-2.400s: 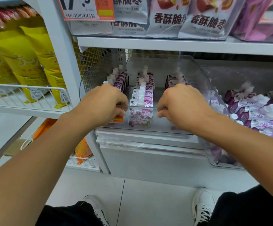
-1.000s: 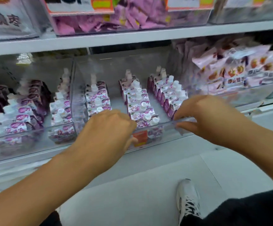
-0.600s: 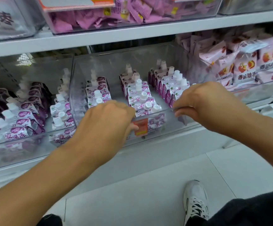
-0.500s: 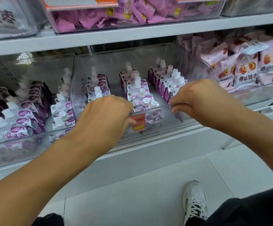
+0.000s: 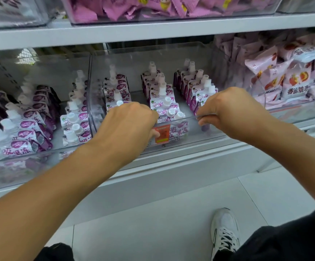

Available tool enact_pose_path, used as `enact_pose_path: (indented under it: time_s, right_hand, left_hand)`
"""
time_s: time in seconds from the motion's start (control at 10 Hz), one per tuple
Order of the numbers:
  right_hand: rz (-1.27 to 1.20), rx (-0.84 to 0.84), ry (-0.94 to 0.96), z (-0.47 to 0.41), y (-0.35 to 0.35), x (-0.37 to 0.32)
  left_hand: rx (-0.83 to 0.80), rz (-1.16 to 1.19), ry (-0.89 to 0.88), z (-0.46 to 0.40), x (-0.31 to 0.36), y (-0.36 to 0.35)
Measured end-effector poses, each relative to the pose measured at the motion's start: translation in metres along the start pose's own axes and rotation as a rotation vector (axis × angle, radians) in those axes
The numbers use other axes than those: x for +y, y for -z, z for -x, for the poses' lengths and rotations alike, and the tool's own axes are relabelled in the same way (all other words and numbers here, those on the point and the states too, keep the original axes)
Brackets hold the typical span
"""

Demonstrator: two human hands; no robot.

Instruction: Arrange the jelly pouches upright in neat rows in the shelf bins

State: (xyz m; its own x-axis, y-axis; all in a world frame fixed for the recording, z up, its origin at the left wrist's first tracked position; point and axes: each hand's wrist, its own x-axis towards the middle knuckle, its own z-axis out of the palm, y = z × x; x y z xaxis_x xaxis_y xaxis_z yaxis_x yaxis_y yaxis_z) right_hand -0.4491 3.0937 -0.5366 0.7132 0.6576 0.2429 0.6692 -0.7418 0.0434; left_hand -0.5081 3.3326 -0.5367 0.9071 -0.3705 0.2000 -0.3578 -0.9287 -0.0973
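A clear plastic bin point(image 5: 94, 95) sits on the middle shelf and holds three rows of upright jelly pouches point(image 5: 164, 102) with white spouts and purple-and-white print. My left hand point(image 5: 128, 125) grips the bin's front rim at the left, over an orange price tag point(image 5: 161, 133). At the right end of that rim my right hand point(image 5: 226, 112) is clenched on it. The left row is partly hidden behind my left hand. A second bin to the left holds darker purple jelly pouches point(image 5: 23, 127), leaning in rows.
To the right lies a bin of pink snack bags point(image 5: 292, 81). Pink wrapped sweets point(image 5: 153, 6) fill a bin on the shelf above. A white shelf edge point(image 5: 171, 162) runs below the bins. On the pale tiled floor is my white sneaker point(image 5: 224, 234).
The view has swung from the far-left bin to this one. Over the last second both hands have stayed on the front rim while the bin slid back into the shelf.
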Motion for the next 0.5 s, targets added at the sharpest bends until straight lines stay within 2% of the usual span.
enact_pose_path:
  time_s: [0.2,0.3,0.4,0.5]
  right_hand:
    - [0.055,-0.001,-0.057,0.007,-0.005,-0.010]
    - [0.122,-0.085,-0.155,0.008,0.003,-0.017]
    - [0.248,-0.207,-0.223,0.005,0.011,-0.040]
    - [0.091,-0.309,-0.219,0.017,0.027,-0.062]
  left_hand:
    - [0.043,-0.031,0.002,0.005,0.004,-0.013]
    - [0.131,-0.087,-0.044,0.013,0.004,-0.021]
    - [0.082,-0.150,-0.102,0.031,0.007,-0.021]
    - [-0.048,0.010,-0.170,0.064,-0.006,-0.007]
